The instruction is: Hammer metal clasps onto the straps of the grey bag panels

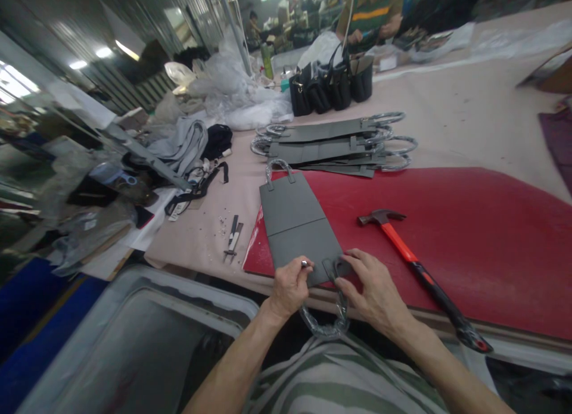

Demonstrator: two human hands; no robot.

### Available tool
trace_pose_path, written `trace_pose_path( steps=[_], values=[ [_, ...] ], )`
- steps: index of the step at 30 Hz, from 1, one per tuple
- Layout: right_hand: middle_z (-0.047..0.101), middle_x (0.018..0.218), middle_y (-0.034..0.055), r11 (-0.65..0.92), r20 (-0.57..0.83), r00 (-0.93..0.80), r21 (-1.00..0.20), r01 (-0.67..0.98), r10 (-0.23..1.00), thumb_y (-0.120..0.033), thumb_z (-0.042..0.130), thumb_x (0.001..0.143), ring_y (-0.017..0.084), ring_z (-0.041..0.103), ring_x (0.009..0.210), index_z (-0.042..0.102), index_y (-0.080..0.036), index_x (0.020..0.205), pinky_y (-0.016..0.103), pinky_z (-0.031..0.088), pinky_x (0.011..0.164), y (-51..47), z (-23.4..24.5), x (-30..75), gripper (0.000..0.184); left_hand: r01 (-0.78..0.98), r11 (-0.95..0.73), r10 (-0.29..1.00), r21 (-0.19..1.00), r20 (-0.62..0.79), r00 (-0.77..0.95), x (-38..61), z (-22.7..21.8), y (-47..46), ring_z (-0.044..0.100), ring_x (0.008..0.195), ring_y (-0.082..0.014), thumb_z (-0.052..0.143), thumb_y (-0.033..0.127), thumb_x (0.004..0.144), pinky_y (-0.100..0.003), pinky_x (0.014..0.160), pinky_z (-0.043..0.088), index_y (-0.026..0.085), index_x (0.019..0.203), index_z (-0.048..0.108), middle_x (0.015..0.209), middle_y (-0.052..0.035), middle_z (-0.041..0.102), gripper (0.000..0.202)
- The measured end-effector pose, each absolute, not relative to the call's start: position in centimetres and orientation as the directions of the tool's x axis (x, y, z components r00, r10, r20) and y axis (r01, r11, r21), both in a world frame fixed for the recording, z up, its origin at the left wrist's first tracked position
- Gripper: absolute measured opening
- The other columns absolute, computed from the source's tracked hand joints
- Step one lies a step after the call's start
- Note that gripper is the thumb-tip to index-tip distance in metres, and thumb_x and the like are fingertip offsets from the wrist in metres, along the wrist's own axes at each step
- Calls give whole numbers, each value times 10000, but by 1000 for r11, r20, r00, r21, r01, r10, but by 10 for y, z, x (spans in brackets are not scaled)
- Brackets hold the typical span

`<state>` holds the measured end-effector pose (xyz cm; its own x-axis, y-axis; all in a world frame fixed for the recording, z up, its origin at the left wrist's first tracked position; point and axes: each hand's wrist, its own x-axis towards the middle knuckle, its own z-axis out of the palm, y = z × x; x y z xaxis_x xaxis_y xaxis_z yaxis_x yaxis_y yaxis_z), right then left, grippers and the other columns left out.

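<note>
A grey bag panel point(295, 214) lies across the front edge of a red board, with a plastic-wrapped handle at each end. At its near left corner, my left hand point(289, 286) is closed, pinching a small shiny metal piece point(304, 264) between thumb and fingers. My right hand point(373, 290) is closed on a grey strap tab point(343, 267) at the panel's near right corner. The near handle point(325, 329), wrapped in clear plastic, hangs below the table edge between my wrists. To the right lies a claw hammer point(420, 268) with an orange and black grip.
More grey panels with wrapped handles point(330, 141) are stacked behind the red board point(487, 235). Black handbags point(330, 86) stand farther back. Pointed tools point(233, 240) and small metal bits lie left. A grey plastic bin point(179, 301) sits below left. A person works across the table.
</note>
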<state>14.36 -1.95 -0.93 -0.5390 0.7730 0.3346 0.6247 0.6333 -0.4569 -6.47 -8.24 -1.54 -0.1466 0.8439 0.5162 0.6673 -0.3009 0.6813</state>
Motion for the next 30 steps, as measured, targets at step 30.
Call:
trace_pose_path(
  steps=[30],
  values=[
    [443, 505, -41, 497, 223, -482, -652, 573, 847, -522, 383, 970, 113, 387, 392, 438, -243, 725, 260, 242, 432, -33, 104, 167, 375, 679, -250, 899, 691, 425, -102, -63, -21, -76, 704, 745, -169, 480, 151, 931, -247, 697, 541, 189, 923, 616, 825, -57, 720, 142]
  ],
)
